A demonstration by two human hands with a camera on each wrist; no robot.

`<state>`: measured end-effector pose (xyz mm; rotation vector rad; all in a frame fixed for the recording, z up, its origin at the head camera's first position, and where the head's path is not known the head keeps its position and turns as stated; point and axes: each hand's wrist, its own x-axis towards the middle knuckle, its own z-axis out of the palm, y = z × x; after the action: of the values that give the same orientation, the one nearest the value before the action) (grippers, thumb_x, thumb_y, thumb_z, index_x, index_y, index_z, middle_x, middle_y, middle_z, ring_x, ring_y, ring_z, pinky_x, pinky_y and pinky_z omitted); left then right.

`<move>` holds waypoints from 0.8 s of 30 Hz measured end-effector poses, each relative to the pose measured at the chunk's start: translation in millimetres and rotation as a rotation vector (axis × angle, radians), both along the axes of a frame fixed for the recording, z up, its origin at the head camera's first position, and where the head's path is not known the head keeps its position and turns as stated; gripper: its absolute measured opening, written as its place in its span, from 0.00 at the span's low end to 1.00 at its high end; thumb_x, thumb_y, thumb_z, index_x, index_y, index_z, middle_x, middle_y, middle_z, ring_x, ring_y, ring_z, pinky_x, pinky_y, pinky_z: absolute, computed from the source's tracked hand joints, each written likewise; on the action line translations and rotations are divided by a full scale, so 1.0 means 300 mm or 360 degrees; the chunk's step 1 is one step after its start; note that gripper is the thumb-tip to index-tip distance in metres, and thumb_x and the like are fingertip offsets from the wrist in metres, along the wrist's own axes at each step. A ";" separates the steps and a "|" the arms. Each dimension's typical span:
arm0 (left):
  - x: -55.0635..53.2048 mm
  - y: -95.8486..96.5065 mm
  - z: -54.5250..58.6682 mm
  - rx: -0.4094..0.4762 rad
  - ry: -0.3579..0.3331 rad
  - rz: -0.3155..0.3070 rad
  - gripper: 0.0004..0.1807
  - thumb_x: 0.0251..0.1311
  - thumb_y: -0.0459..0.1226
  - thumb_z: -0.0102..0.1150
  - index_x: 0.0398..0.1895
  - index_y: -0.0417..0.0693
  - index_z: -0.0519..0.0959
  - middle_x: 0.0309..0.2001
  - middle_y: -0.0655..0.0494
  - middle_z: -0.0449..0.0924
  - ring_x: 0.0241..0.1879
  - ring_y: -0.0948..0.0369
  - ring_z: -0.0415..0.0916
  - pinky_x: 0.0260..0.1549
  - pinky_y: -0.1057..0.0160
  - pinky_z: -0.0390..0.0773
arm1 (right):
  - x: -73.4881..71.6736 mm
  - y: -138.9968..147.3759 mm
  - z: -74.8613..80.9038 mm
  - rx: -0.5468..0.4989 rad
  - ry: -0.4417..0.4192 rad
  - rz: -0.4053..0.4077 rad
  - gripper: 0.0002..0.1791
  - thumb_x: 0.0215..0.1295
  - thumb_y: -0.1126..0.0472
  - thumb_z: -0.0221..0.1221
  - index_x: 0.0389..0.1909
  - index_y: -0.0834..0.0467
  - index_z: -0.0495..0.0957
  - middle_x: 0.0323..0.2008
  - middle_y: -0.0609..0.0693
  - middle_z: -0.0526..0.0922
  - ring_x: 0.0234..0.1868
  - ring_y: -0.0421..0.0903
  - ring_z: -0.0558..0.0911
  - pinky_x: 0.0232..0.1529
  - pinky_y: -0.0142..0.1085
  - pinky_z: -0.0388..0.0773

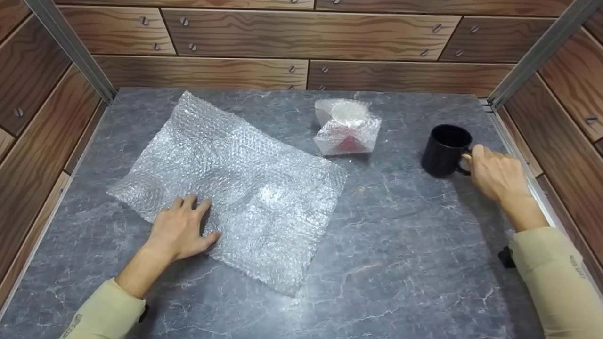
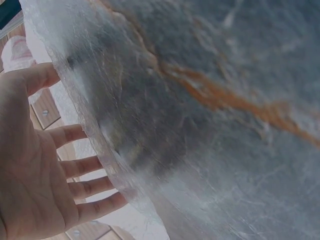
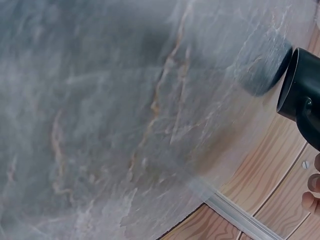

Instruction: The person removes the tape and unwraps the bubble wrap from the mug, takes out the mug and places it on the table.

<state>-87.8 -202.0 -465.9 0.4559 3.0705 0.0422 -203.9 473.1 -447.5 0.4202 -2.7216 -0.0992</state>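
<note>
Blk mug (image 1: 442,153) nr tbl (image 1: 400,245) edge | R hand (image 1: 500,174) grips handle (image 3: 306,125) | L hand (image 1: 179,230) splayed @bubblewrap (image 1: 254,174) edge | gap betw

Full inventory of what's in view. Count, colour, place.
bubble wrap sheet: 1, clear, spread across the table's left and middle
wrapped bundle: 1, clear wrap with red showing through, back of the table, right of the sheet
mug: 1, black, table's right side
table: 1, grey marbled, under everything
walls: 3, brown plank pattern, back and both sides
metal posts: 2, grey, back corners
sleeves: 2, pale yellow-green, on the forearms
left hand: 1, bare, at the sheet's near-left edge
right hand: 1, bare, gripping the mug's handle
</note>
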 end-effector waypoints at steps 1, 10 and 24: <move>0.000 0.000 -0.001 0.0002 0.0003 0.0000 0.44 0.60 0.62 0.64 0.72 0.43 0.73 0.65 0.30 0.75 0.60 0.33 0.77 0.42 0.33 0.87 | 0.000 0.002 0.000 0.0000 -0.0005 -0.0005 0.20 0.82 0.57 0.51 0.30 0.64 0.61 0.20 0.64 0.71 0.16 0.64 0.70 0.14 0.54 0.63; 0.001 0.001 -0.001 -0.0005 -0.0015 -0.0001 0.45 0.61 0.62 0.64 0.73 0.43 0.72 0.67 0.29 0.74 0.61 0.31 0.76 0.42 0.32 0.87 | 0.010 0.023 -0.011 -0.0012 -0.0138 -0.0088 0.20 0.83 0.56 0.48 0.31 0.64 0.59 0.21 0.65 0.71 0.17 0.65 0.71 0.15 0.55 0.63; -0.003 0.002 0.005 -0.0005 -0.0022 0.0006 0.44 0.61 0.62 0.63 0.72 0.43 0.72 0.66 0.29 0.75 0.61 0.32 0.76 0.42 0.32 0.86 | 0.037 0.046 -0.036 0.0013 -0.0147 -0.0072 0.18 0.83 0.57 0.48 0.32 0.65 0.61 0.22 0.67 0.73 0.19 0.68 0.73 0.15 0.58 0.65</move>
<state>-88.6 -201.4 -464.3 0.4482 3.0575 0.0405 -192.8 486.8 -458.2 0.3739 -2.8234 -0.1052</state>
